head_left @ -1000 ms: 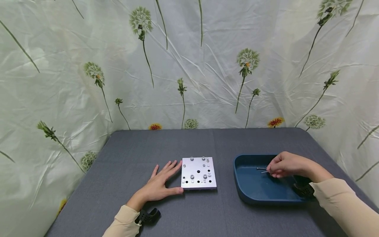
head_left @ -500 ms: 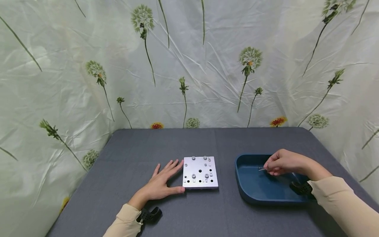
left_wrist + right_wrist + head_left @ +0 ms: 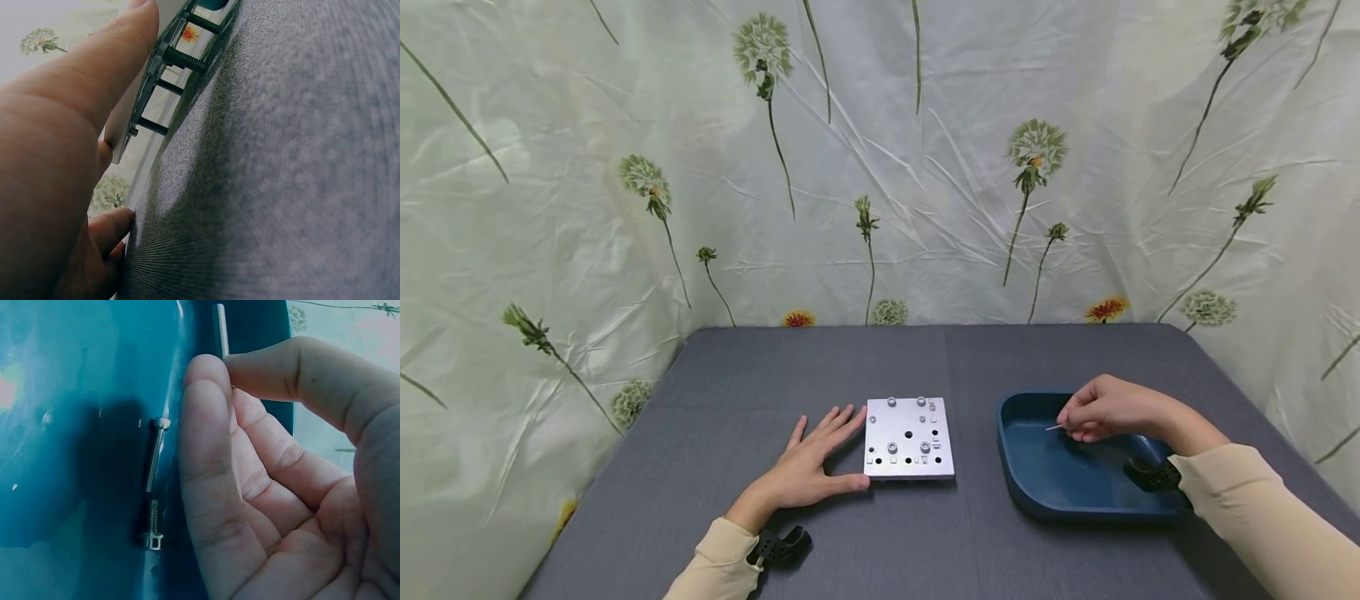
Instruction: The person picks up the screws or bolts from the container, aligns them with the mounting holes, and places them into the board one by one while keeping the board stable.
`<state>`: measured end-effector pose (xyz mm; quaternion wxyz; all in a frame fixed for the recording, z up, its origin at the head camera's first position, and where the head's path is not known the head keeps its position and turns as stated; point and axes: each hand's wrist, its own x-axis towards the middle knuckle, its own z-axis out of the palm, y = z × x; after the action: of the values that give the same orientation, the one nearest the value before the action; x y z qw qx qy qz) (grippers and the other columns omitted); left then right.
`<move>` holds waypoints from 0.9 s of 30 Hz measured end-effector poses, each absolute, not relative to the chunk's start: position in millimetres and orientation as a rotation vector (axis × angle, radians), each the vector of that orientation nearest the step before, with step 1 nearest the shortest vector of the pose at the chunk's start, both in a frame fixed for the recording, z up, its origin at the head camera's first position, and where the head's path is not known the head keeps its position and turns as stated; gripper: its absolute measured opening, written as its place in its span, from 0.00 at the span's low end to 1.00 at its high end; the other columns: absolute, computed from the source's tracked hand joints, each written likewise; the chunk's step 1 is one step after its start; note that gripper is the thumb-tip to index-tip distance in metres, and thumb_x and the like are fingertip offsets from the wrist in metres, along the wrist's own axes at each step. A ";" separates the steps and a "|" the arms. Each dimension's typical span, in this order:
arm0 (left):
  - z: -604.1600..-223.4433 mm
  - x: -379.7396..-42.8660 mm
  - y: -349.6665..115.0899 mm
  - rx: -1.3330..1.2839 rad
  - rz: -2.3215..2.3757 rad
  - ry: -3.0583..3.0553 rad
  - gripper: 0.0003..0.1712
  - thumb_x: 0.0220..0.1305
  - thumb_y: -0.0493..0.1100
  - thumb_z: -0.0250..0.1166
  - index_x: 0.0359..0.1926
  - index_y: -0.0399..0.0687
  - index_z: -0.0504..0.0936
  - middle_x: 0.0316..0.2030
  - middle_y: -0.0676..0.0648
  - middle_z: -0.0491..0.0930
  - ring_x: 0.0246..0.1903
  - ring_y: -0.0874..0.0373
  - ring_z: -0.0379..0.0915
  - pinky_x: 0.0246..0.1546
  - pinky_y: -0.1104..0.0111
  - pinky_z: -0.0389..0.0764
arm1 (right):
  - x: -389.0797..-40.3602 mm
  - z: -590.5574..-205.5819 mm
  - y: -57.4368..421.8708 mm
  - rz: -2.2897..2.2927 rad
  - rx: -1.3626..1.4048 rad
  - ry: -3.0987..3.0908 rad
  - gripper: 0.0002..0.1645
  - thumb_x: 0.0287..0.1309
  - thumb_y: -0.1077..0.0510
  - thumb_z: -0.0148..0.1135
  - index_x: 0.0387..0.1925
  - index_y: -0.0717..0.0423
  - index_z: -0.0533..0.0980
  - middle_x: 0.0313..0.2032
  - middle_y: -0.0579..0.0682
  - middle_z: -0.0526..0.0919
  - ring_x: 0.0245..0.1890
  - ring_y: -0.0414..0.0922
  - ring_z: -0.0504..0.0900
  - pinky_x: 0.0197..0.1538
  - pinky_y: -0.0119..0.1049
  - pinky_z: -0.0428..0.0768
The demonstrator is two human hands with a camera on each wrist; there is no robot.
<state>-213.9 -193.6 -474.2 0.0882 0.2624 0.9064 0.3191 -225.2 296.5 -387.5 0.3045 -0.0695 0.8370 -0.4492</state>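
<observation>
A square silver metal plate (image 3: 910,440) with holes and several bolt heads on top lies mid-table; the left wrist view shows a threaded shank (image 3: 185,60) and other legs under it. My left hand (image 3: 808,471) lies beside it with fingers spread and straight, thumb at its near left corner and index finger at its left edge. Over the blue tray (image 3: 1090,507), my right hand (image 3: 1105,408) pinches a bolt (image 3: 220,328) between thumb and fingertips; its threaded end sticks out and its head is hidden. Two more bolts, one longer (image 3: 156,456) and one shorter (image 3: 154,528), lie in the tray.
Grey cloth covers the table (image 3: 820,358). Behind it hangs a pale curtain (image 3: 955,192) printed with flowers. The tray's raised wall stands between the plate and my right hand.
My right hand has shifted slightly left and up in the tray with the bolt. A second bolt seen by its fingertips no longer shows there. The left hand stays at the plate.
</observation>
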 end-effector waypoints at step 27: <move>-473.8 -214.8 -191.0 0.777 0.907 2.723 0.60 0.62 0.69 0.75 0.87 0.66 0.54 0.85 0.44 0.55 0.86 0.39 0.44 0.79 0.29 0.29 | -230.4 -372.2 262.8 -1.202 -0.287 2.206 0.15 0.72 0.63 0.59 0.48 0.71 0.85 0.31 0.45 0.86 0.31 0.36 0.82 0.39 0.27 0.86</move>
<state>-214.8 -191.0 -473.8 0.0837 0.2605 0.9125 0.3041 -230.4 262.8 -372.2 0.3017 -0.1082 0.8319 -0.4530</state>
